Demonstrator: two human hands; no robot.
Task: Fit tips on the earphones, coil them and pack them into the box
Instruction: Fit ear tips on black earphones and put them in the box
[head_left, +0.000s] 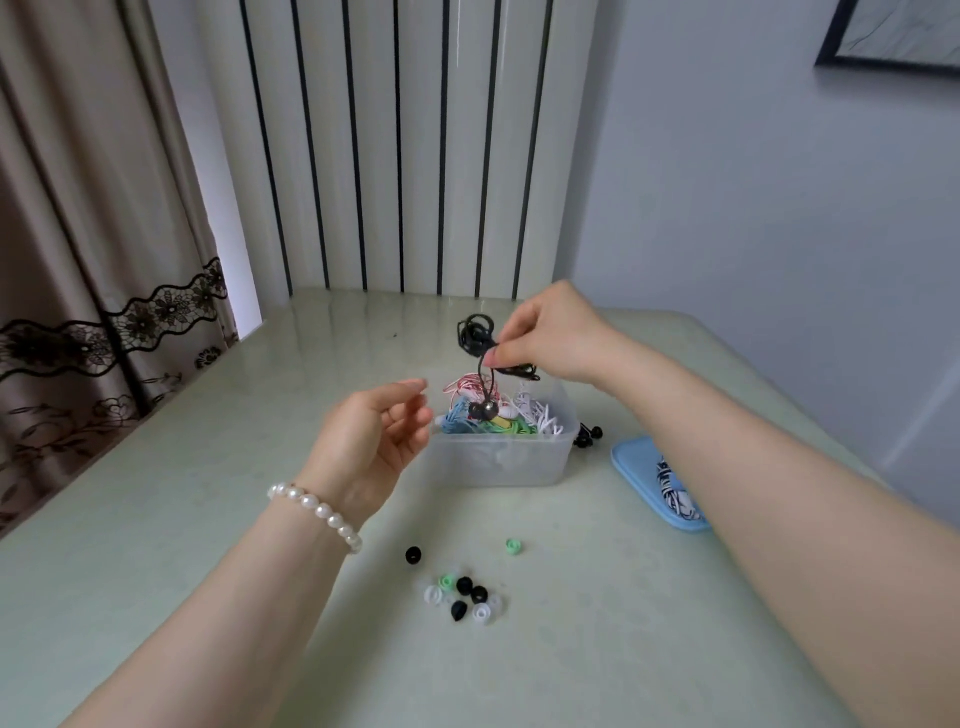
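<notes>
My right hand (550, 332) pinches a coiled black earphone cable (475, 332) above the translucent plastic box (498, 460). Its black earbuds (483, 410) dangle just over the box's contents. Inside the box lie several coiled earphones in red, blue, green and white (535, 413). My left hand (374, 436) hovers beside the box's left wall with fingers relaxed and empty. On the table in front lie several loose ear tips, black, white and green (462, 597), with one black tip (413, 555) and one green tip (513, 545) set apart.
A blue lid (641, 467) lies right of the box with a black-and-white striped cable (672, 491) on it, partly behind my right forearm. Another black earbud pair (587, 436) sits behind the box's right corner. Curtain hangs at the left, striped panel behind the pale green table (182, 519).
</notes>
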